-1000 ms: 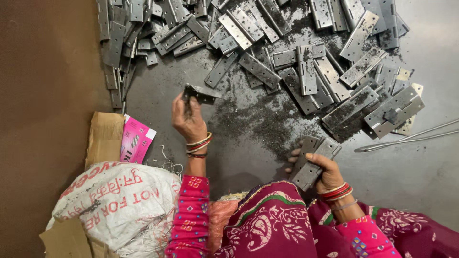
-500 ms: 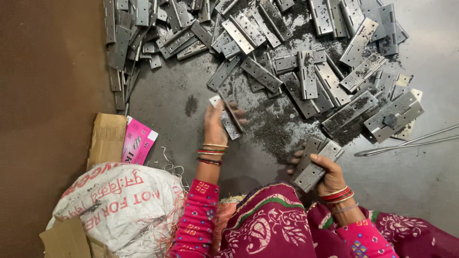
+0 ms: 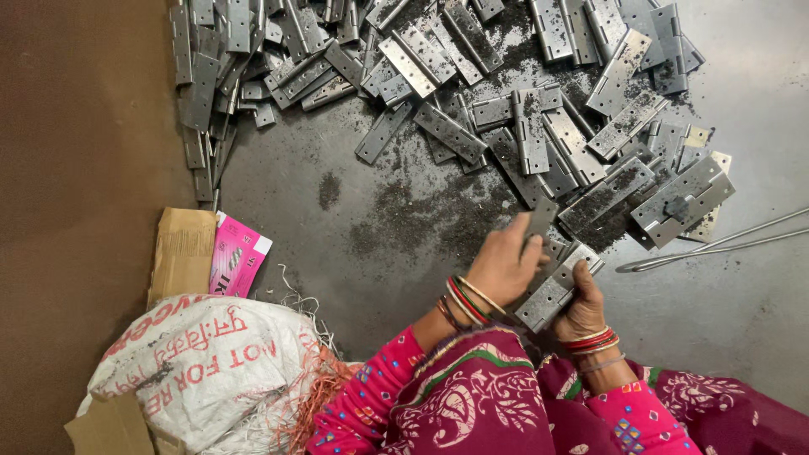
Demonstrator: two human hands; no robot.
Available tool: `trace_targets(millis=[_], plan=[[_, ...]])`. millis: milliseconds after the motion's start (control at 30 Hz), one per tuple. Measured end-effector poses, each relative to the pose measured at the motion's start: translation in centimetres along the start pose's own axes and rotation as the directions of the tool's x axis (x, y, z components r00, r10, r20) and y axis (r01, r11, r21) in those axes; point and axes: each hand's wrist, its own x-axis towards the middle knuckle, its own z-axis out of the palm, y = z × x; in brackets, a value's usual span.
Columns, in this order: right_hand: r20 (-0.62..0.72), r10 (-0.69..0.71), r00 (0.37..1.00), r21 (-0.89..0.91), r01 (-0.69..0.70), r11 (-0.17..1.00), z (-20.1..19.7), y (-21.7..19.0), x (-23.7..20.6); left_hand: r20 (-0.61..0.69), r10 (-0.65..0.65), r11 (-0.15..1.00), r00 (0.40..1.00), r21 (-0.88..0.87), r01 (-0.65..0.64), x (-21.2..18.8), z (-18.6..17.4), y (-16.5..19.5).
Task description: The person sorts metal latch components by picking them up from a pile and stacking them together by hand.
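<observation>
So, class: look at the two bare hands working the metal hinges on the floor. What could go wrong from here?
The left hand and right hand are bare around a stack of hinges, so stamped edges might cut or pinch fingers. Dark metal grit covers the floor and could get into skin. The loose hinge pile lies close by and might slide.

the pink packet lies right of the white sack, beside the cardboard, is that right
Not quite. In the head view the pink packet lies above the white sack, at its upper edge, not right of it. It does lie beside the cardboard.
</observation>
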Motion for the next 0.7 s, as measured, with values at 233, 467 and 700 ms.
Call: trace_targets(millis=[233,467,700], plan=[[-0.002,0.115,0.993,-0.008,-0.115,0.993,1.8,-1.7,-0.9,-0.159,0.344,0.772,0.925,0.610,-0.182,2.8,-1.4,-0.1],[0.093,0.155,0.984,-0.031,-0.152,0.988,4.1,-1.7,-1.1,0.121,0.605,0.025,0.787,0.985,-0.171,14.2,-14.6,-7.0],[0.029,0.185,0.982,-0.033,-0.184,0.982,3.3,-1.2,-0.7,0.058,0.226,0.289,0.972,0.949,-0.123,12.2,-16.7,-7.5]])
